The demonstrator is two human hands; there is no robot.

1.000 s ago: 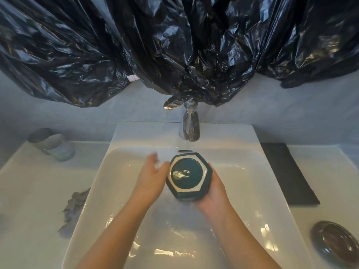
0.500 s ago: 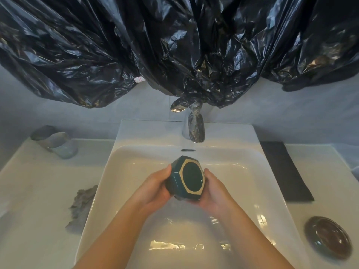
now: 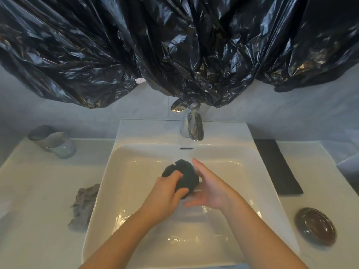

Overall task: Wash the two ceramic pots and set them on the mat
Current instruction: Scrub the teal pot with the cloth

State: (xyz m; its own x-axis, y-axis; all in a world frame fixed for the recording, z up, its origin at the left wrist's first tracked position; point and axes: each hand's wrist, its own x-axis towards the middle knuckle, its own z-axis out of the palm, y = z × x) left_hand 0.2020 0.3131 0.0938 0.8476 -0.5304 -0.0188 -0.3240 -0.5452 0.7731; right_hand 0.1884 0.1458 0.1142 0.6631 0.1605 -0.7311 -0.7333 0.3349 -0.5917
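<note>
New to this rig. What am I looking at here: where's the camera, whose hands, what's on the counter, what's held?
No machine: a person's two bare hands, filmed by one wide-angle camera on their head, looking down at a white sink. The left hand grips a dark pot over it; the right hand lies open against its side. On the counter: a grey pot and grey cloth to the left, a black mat and brown dish to the right. Black plastic sheeting hangs above the faucet.

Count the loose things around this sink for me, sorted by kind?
Pots: 2, dark pot and grey pot
Cloths: 1, grey cloth
Mats: 1, black mat
Dishes: 1, brown dish
Total: 5
</note>
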